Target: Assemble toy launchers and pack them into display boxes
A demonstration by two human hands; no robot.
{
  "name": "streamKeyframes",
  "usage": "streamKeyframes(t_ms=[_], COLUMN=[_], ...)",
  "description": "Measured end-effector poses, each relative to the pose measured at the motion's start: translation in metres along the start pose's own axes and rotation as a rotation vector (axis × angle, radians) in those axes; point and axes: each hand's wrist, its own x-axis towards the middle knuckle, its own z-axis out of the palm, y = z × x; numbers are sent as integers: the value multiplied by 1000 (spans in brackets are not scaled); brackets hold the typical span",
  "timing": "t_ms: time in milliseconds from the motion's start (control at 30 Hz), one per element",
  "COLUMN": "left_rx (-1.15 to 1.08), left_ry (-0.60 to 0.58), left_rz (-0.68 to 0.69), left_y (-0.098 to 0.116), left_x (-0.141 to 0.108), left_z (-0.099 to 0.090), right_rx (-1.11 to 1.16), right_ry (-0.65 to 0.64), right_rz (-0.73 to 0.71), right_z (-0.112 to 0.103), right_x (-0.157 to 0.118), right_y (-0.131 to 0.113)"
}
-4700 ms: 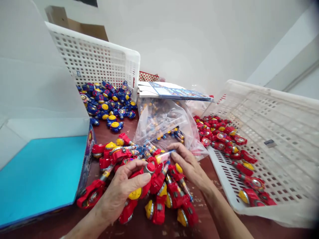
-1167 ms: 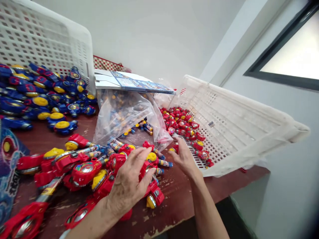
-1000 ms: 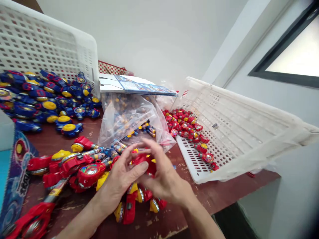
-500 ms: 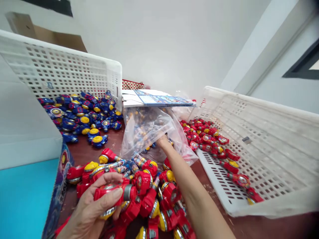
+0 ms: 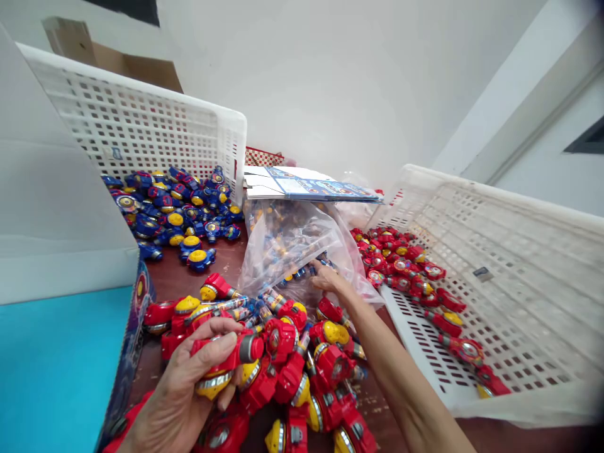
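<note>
My left hand [image 5: 189,371] is closed around a red toy spinning-top launcher [image 5: 226,355] with a grey collar and a yellow-and-silver top beneath it. It is held above a heap of similar red toys [image 5: 283,343]. My right hand [image 5: 328,278] is at the mouth of a clear plastic bag [image 5: 287,242], with its thumb and forefinger apart. Small blue and yellow pieces show in the bag near those fingertips. The other fingers are partly hidden. Several printed tubes [image 5: 236,303] lie among the heaped toys.
At left, a white basket [image 5: 155,107] lies tipped beside blue toys [image 5: 184,207]. Another tipped basket [image 5: 509,277] at right has red toys [image 5: 401,258] at its mouth. Flat printed cartons [image 5: 306,182] rest over the bag. An open box with a turquoise inside [image 5: 61,358] stands at near left.
The view has shifted, so the surroundings appear farther right. My right hand has drawn back slightly from inside the bag, and more of its fingers show. My left hand still holds the red launcher.
</note>
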Motion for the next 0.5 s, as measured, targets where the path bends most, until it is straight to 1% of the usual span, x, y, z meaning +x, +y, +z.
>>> streamKeyframes(t_ms=[100, 167, 200, 233, 267, 333, 367, 433, 500], left_rx=[42, 65, 70, 69, 65, 64, 66, 73, 84], left_ry=[-85, -127, -140, -148, -152, -150, -148, -152, -168], left_rz=[27, 64, 74, 79, 81, 77, 72, 59, 55], left_y=[-3, -5, -7, -8, -9, -11, -12, -14, -14], left_x=[3, 3, 3, 3, 2, 0, -1, -4, -8], left_z=[-1, 2, 4, 7, 10, 14, 16, 18, 19], right_rx=[45, 87, 129, 183, 274, 393, 399, 303, 176], right_ry=[59, 103, 106, 88, 37, -102, -167, -227, -206], right_rz=[51, 36, 8, -28, -81, -190, -239, -317, -399], right_z=[-17, -25, -28, -29, -28, -25, -22, -16, -11], right_x=[-36, -67, -85, -103, -121, -154, -168, -188, -199], right_y=[-4, -16, -24, -33, -41, -58, -64, -73, -76])
